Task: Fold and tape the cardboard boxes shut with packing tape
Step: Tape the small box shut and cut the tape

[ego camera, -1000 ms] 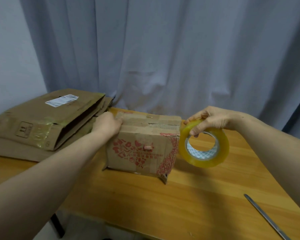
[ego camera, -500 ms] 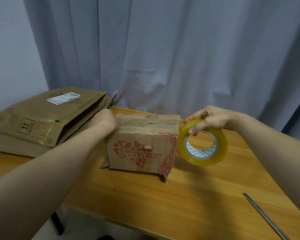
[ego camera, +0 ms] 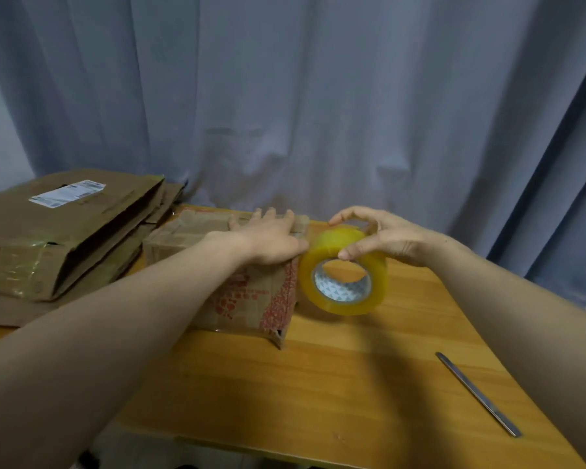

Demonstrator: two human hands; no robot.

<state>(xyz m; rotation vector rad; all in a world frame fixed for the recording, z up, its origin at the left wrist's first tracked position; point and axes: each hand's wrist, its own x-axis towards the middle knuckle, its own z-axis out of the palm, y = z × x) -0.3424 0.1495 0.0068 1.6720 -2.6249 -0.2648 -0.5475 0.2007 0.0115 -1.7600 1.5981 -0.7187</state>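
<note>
Right hand [ego camera: 393,236] pinches the tape roll's [ego camera: 334,241] rim while the flat left hand [ego camera: 271,239] steadies the stiff, probably light box [ego camera: 251,301].

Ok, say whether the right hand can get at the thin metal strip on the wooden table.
Probably yes: the thin metal strip lies bare, nothing between, but the right hand grips the yellow tape roll.

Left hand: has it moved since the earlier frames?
Yes. The left hand slid rightward across the top of the printed cardboard box, away from the flattened cardboard stack, and now lies flat at the box's right end, beside the packing tape roll.
</note>
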